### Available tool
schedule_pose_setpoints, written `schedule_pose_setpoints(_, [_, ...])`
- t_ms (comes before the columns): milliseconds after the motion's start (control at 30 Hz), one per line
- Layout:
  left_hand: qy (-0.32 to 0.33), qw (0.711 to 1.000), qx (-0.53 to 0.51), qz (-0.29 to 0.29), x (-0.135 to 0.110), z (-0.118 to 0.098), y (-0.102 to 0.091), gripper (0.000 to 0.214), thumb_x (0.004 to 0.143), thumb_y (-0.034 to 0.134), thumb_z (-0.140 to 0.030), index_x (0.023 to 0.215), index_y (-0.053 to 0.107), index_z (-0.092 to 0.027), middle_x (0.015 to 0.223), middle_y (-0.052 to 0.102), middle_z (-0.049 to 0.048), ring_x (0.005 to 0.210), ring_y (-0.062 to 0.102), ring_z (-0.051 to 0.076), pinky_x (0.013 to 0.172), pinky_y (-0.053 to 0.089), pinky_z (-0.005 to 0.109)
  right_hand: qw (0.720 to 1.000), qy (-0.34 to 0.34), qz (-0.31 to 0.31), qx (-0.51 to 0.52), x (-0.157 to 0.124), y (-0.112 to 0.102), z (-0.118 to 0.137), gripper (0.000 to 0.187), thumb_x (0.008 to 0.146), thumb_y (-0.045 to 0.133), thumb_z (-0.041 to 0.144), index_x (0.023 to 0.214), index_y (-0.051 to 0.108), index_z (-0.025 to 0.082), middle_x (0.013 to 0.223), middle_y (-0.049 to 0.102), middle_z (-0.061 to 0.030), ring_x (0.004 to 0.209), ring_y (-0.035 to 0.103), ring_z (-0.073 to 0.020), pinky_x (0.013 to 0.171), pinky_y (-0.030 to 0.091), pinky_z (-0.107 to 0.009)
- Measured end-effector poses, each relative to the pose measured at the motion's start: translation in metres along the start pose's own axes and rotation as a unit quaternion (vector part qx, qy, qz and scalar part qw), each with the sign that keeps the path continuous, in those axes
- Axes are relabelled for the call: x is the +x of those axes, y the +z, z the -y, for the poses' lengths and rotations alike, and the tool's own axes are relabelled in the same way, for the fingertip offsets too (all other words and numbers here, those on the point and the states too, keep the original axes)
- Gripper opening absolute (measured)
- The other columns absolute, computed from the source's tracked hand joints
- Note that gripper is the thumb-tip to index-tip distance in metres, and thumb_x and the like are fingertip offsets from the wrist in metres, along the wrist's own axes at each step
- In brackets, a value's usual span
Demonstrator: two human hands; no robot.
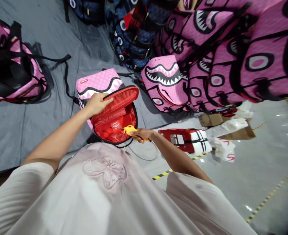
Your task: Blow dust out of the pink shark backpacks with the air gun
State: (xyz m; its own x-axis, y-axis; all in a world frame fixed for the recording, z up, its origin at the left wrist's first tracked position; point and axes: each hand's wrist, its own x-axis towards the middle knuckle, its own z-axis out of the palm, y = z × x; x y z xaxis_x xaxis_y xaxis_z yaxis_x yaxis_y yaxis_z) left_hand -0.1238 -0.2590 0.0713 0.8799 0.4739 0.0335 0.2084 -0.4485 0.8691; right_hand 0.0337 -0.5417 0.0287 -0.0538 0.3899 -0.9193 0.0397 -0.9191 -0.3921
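On my feed the left hand (98, 102) is closed on the upper edge of the front flap (121, 97) of a pink shark-mouth backpack (98, 83). It pulls the flap back so the red lining faces up and the pocket gapes toward the body. The backpack sits on the grey floor sheet (23, 130), just in front of the person's torso.

The right hand (141, 134) is wrapped tight round a yellow tool (129, 130), its tip at the pocket's lower rim. It may be a blow gun or a tagging gun; I can't tell which at this blur. A thin hose (146, 157) loops from it across the floor.

Room is tight to the right. A pile of pink backpacks (219, 65) crowds close there, with blue backpacks (134, 42) behind. A red-and-white box (185, 140) lies just beside the right forearm, at the sheet's edge where the concrete floor (256, 156) begins. To the left there is open sheet, up to another pink backpack (13, 75) with black straps trailing.
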Motion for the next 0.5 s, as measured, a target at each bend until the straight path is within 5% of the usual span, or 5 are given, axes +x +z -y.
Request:
schedule_pose_setpoints(100, [0.001, 1.000, 0.025, 0.015, -0.005, -0.002, -0.001, 0.037, 0.085, 0.053, -0.046, 0.073, 0.064, -0.013, 0.065, 0.058, 0.0000, 0.061, 0.048, 0.014, 0.060, 0.032, 0.026, 0.997, 0.053, 0.007, -0.057, -0.009, -0.010, -0.009, 0.048, 0.080, 0.069, 0.057, 0.062, 0.048, 0.018, 0.047, 0.046, 0.0045, 0.037, 0.042, -0.0085, 0.040, 0.034, -0.021])
schedule_pose_setpoints(233, [-0.013, 0.995, 0.083, 0.056, -0.028, -0.022, 0.010, 0.044, 0.088, 0.051, -0.053, 0.094, 0.073, -0.015, 0.081, 0.072, 0.0066, 0.070, 0.062, 0.021, 0.068, 0.043, 0.030, 0.977, 0.090, -0.126, -0.149, -0.033, -0.024, -0.011, 0.044, 0.085, 0.066, 0.049, 0.059, 0.048, 0.018, 0.046, 0.049, 0.0015, 0.037, 0.045, -0.0102, 0.041, 0.032, -0.022])
schedule_pose_setpoints(333, [-0.037, 0.988, 0.077, 0.132, -0.059, -0.034, 0.027, 0.048, 0.081, 0.061, -0.057, 0.111, 0.074, -0.023, 0.106, 0.076, 0.0099, 0.096, 0.069, 0.030, 0.088, 0.050, 0.038, 0.977, 0.062, -0.180, -0.101, -0.051, -0.024, -0.020, 0.040, 0.085, 0.066, 0.047, 0.062, 0.049, 0.018, 0.046, 0.049, 0.0025, 0.037, 0.045, -0.0095, 0.040, 0.032, -0.021])
schedule_pose_setpoints(433, [-0.054, 0.978, -0.015, 0.203, -0.088, -0.014, 0.037, 0.064, 0.071, 0.073, -0.059, 0.129, 0.066, -0.031, 0.139, 0.062, 0.0070, 0.131, 0.055, 0.032, 0.112, 0.040, 0.041, 0.980, 0.015, -0.195, 0.025, -0.070, -0.023, -0.049, 0.039, 0.082, 0.066, 0.051, 0.068, 0.051, 0.018, 0.047, 0.050, 0.0031, 0.038, 0.049, -0.0102, 0.038, 0.032, -0.020])
schedule_pose_setpoints(500, [-0.099, 0.990, -0.045, 0.088, -0.100, 0.019, 0.035, 0.081, 0.076, 0.067, -0.061, 0.146, 0.049, -0.027, 0.156, 0.045, 0.0089, 0.146, 0.038, 0.030, 0.122, 0.028, 0.042, 0.971, -0.025, -0.206, 0.119, -0.081, -0.024, -0.075, 0.039, 0.082, 0.062, 0.055, 0.076, 0.055, 0.018, 0.051, 0.054, 0.0018, 0.042, 0.055, -0.0125, 0.037, 0.030, -0.020])
